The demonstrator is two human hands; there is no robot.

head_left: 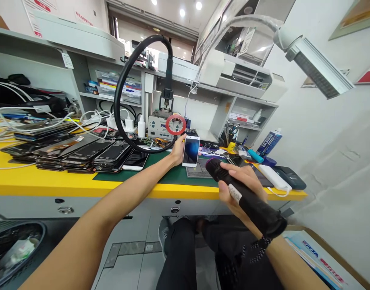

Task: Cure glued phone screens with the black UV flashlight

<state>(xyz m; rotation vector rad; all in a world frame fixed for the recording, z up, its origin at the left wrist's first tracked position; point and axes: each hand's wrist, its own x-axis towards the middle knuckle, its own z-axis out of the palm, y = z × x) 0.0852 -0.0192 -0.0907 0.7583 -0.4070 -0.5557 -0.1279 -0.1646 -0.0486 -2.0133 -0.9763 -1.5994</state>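
My left hand [177, 151] grips a white-framed smartphone [191, 151] by its left edge, its dark screen tilted up towards me. The phone is held over a grey perforated pad [200, 170] on the green mat [169, 175]. In front of the bench edge, my right hand [244, 182] is wrapped round a black flashlight [257, 211]. Its head has a purple rim and points up and left, to the right of the phone. A white label shows on the barrel, and a dark strap hangs from the tail end.
Stacks of phone screens [77, 155] lie left on the yellow bench [52, 181], with white cables around them. A black hose [118, 92] loops down behind my left hand, beside a red roll [175, 125]. Tools, a blue tube [269, 143] and a white device [274, 177] sit right.
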